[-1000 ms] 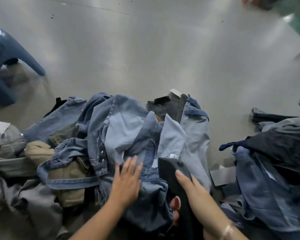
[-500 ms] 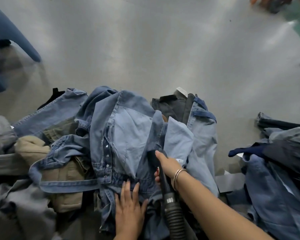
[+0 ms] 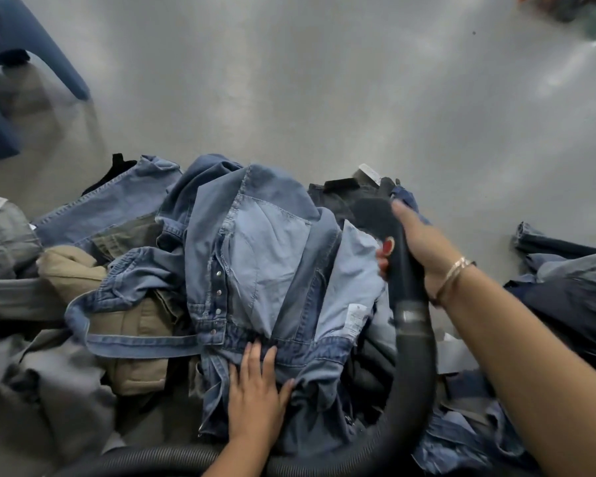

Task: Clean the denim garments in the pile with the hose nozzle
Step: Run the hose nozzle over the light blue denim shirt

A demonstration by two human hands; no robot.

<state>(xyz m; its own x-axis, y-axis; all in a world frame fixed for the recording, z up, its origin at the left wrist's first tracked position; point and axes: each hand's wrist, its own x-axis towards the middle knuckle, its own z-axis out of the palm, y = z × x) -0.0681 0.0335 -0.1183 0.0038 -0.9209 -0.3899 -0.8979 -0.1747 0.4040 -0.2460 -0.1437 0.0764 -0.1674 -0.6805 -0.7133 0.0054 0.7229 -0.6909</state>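
Observation:
A light blue denim shirt [image 3: 265, 256] with snap buttons lies on top of a pile of garments in the middle of the floor. My left hand [image 3: 255, 394] rests flat on its lower hem, fingers straight. My right hand [image 3: 417, 249] grips the black hose nozzle [image 3: 379, 218], whose tip is out at the far right side of the shirt, over a dark grey garment [image 3: 338, 197]. The black ribbed hose [image 3: 413, 373] curves from the nozzle down and round under my left forearm.
Khaki trousers [image 3: 131, 325] and grey clothes [image 3: 11, 242] lie at the left of the pile. A second heap of dark denim [image 3: 572, 290] sits at the right. A blue plastic stool [image 3: 11, 46] stands at the far left on the grey floor [image 3: 307, 80].
My right hand has carried the nozzle from the shirt's near middle up and to the right, to the pile's far side. My left hand stays pressed on the shirt's lower hem.

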